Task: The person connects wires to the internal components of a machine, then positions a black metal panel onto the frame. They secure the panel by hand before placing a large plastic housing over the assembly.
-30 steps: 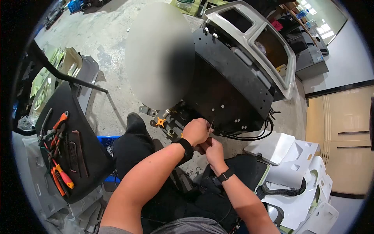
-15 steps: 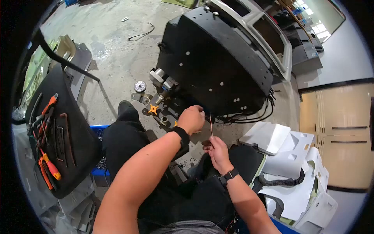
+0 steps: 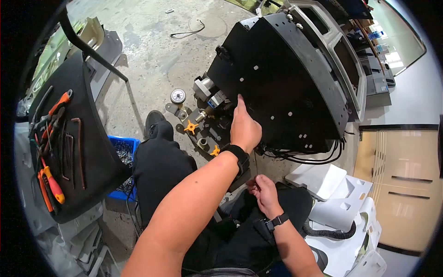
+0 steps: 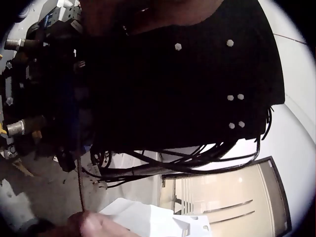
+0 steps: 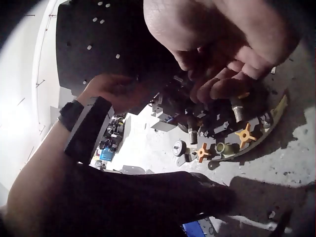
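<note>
My left hand [image 3: 244, 130] reaches forward over the side of a black panelled cabinet [image 3: 277, 78], with its index finger stretched out across the dark panel. In the right wrist view the left hand [image 5: 116, 93] lies along that panel, its fingertips in shadow. Lower and nearer my lap, my right hand [image 3: 266, 191] has curled fingers and pinches a thin brown rod [image 4: 81, 185] between thumb and fingers. The rod stands upright in the left wrist view, its far end lost against the dark panel. Pale bolt heads [image 4: 230, 43] dot the panel.
Left of the cabinet lie valve fittings with orange star handles [image 3: 190, 127] and a round gauge [image 3: 177, 96]. A black chair seat [image 3: 87, 161] carries pliers and hex keys. Black cables [image 3: 304, 159] hang at the panel's lower edge. White plastic parts [image 3: 337, 189] sit at right.
My left hand has moved away from the right hand, up and forward over the panel, its index finger extending. The right hand keeps the rod, slightly lower. The head view has shifted.
</note>
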`<state>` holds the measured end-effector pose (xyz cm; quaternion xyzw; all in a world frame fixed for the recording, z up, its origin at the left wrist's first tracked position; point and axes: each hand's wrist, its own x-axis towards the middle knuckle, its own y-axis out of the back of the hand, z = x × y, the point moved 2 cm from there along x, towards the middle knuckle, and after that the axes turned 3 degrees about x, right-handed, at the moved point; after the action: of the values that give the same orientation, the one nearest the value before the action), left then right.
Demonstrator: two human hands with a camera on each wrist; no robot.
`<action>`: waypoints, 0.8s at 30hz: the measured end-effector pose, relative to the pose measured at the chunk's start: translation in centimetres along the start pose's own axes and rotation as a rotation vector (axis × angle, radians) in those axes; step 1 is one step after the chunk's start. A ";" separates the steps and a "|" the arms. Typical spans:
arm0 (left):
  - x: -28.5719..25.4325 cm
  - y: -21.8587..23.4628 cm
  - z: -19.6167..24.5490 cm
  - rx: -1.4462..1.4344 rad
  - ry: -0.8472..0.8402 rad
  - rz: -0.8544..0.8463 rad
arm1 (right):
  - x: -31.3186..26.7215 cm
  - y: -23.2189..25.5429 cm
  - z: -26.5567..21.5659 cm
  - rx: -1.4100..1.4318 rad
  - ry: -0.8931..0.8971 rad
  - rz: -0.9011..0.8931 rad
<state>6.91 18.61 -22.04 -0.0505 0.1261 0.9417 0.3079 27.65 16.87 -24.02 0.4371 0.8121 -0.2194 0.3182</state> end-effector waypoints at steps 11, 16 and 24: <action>0.4 0.1 -0.3 0.044 -0.154 0.021 | 0.0 -0.5 0.1 -0.018 0.003 -0.001; 0.6 1.3 -1.3 0.063 -0.129 -0.061 | -0.1 -0.8 -0.1 0.022 0.033 -0.033; -1.1 0.3 -3.5 0.276 -0.017 -0.261 | -1.1 -0.7 -0.2 0.062 0.097 -0.074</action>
<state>7.74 16.82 -25.15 -0.0157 0.2441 0.8679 0.4324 27.46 16.04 -23.00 0.4267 0.8349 -0.2345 0.2566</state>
